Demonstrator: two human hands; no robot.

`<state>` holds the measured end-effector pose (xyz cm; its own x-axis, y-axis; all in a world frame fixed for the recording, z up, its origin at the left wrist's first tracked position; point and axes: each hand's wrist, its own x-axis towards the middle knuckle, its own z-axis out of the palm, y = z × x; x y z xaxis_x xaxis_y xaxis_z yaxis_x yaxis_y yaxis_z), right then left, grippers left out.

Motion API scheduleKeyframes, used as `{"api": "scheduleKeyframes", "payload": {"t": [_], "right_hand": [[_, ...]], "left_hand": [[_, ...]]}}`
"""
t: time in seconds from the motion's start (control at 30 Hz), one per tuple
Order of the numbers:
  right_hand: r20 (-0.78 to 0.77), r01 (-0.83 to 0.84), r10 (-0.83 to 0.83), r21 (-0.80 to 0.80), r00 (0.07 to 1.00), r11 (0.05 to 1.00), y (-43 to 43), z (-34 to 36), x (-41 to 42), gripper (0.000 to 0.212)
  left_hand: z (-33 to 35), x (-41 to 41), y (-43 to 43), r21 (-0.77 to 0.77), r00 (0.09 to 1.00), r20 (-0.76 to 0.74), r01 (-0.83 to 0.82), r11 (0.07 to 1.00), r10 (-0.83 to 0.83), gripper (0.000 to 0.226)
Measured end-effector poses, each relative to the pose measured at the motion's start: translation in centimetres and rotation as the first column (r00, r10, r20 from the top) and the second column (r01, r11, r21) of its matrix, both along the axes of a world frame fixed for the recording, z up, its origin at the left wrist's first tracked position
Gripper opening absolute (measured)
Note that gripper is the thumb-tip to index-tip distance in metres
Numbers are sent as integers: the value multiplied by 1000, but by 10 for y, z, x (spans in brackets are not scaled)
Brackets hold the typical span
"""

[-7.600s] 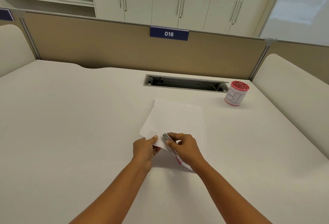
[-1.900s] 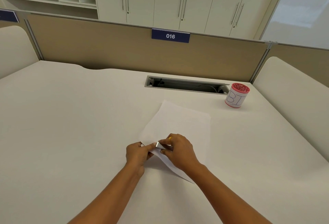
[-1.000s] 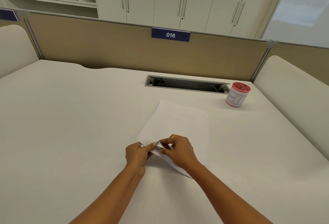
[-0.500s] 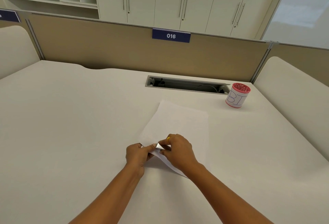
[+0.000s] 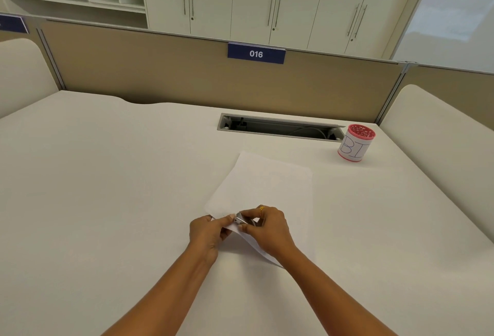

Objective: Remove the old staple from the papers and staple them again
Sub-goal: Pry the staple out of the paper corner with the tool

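Your papers [image 5: 264,186] lie on the desk [image 5: 107,175] before you; your left hand [image 5: 207,233] pinches their near left corner, your right hand [image 5: 268,227] beside it grips a metal tool [image 5: 244,220]. Behind them sits the cable tray [image 5: 278,128], the pot [image 5: 355,144] just right of it.

Bright, even room light, soft shadows, sharp focus, wide-angle bending at edges.
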<state>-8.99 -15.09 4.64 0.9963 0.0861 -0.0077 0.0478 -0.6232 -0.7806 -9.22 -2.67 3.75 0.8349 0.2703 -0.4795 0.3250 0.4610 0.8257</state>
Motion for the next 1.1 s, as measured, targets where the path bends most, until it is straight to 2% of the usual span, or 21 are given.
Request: {"api": "scheduleKeyframes", "payload": {"t": [0.4, 0.53, 0.7, 0.83, 0.93, 1.1], "right_hand": [[-120, 47, -24, 191, 993, 980, -4, -3, 1, 27], [-72, 27, -22, 71, 997, 997, 0, -3, 4, 27], [-4, -1, 0, -103, 1000, 995, 1, 6, 5, 27], [16, -57, 61, -205, 998, 977, 2, 12, 3, 26], [43, -90, 107, -289, 993, 953, 2, 15, 3, 25], [96, -129, 186, -420, 978, 898, 3, 19, 3, 28]], "left_hand": [[-5, 1, -4, -28, 999, -18, -30, 999, 30, 36], [-8, 1, -5, -8, 999, -7, -49, 999, 49, 36], [-13, 6, 1, 109, 999, -4, -50, 993, 51, 39], [-15, 6, 2, 146, 999, -8, -36, 989, 37, 32], [-12, 4, 3, 248, 1000, -4, -2, 969, 3, 27], [-6, 3, 5, 317, 1000, -14, 19, 948, -16, 42]]}}
